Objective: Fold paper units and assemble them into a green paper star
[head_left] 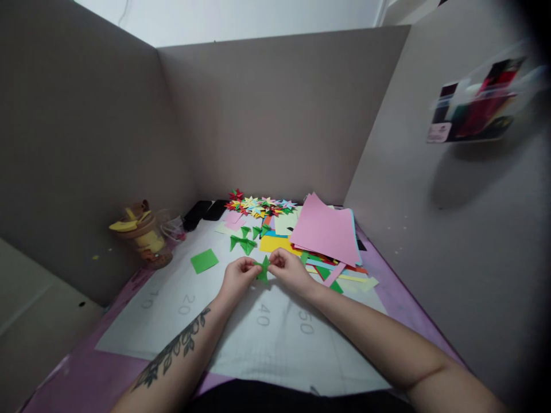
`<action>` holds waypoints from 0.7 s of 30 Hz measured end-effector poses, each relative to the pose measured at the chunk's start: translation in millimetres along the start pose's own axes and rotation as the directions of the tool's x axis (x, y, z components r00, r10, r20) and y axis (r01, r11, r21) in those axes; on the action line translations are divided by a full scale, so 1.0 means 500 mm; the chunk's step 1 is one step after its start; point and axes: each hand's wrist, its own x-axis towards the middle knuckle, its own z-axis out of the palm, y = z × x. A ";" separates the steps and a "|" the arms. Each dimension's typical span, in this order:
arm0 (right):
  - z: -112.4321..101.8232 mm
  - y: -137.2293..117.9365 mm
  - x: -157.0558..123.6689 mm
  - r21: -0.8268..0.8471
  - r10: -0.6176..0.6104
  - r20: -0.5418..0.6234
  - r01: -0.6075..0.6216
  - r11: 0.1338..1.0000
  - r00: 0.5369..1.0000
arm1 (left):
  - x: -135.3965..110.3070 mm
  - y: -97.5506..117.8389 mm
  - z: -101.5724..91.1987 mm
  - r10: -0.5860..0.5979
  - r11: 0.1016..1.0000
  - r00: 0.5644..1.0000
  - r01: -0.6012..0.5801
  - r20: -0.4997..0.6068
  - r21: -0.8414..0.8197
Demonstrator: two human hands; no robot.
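Between my two hands a folded green paper piece [264,269] with pointed tips is held just above the white sheet [224,338]. My left hand [239,274] pinches its left side between thumb and fingertips. On the opposite side, the fingers of my right hand [289,268] are closed on its edge. Several more folded green paper pieces [247,245] lie just beyond my hands. A flat green paper square [204,261] rests to the left of my left hand.
Colourful folded paper stars [258,205] are heaped at the back. Pink paper sheets [325,226] lie on coloured strips [331,272] at right. A decorated pot [146,232] stands at left, near two black phone-like objects [198,213]. Grey partitions [275,120] surround the table.
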 end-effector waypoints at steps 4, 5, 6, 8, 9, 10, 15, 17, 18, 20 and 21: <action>0.001 0.000 0.000 -0.001 0.005 0.014 -0.005 1.000 1.000 | 0.001 -0.005 0.000 -0.023 0.999 1.000 0.023 0.013 -0.026; 0.001 -0.001 0.000 -0.001 0.005 0.012 -0.005 1.000 1.000 | 0.002 -0.006 0.000 -0.031 0.999 0.999 0.031 0.010 -0.032; 0.001 -0.001 0.000 -0.002 0.003 0.010 -0.003 1.000 1.000 | 0.003 -0.006 -0.001 -0.039 0.999 0.999 0.039 0.005 -0.038; 0.001 -0.002 0.001 -0.006 0.000 0.012 0.000 1.000 1.000 | 0.005 -0.006 -0.001 -0.054 0.997 0.999 0.054 -0.005 -0.055; 0.001 -0.002 0.001 -0.007 -0.002 0.012 0.002 1.000 1.000 | 0.005 -0.006 -0.001 -0.062 0.996 0.998 0.061 -0.008 -0.070; 0.001 -0.002 0.001 -0.008 -0.003 0.012 0.003 1.000 1.000 | 0.006 -0.006 -0.001 -0.069 0.994 0.998 0.068 -0.012 -0.090; 0.001 0.005 0.003 -0.002 -0.008 0.017 0.008 1.000 1.000 | 0.007 -0.009 0.000 -0.071 0.986 0.997 0.069 -0.010 -0.152; 0.002 0.008 0.003 0.004 -0.010 0.027 0.010 1.000 1.000 | 0.008 -0.012 0.000 -0.068 0.987 0.998 0.067 -0.008 -0.144; 0.002 0.010 0.003 0.009 -0.010 0.032 0.010 1.000 0.999 | 0.008 -0.013 0.000 -0.070 0.988 0.998 0.068 -0.009 -0.140; 0.004 0.013 0.003 0.017 -0.009 0.039 0.008 1.000 0.999 | 0.009 -0.015 0.001 -0.076 0.988 0.997 0.074 -0.011 -0.136; 0.005 0.015 0.003 0.016 -0.010 0.038 0.009 1.000 0.999 | 0.009 -0.015 0.001 -0.079 0.988 0.997 0.077 -0.012 -0.136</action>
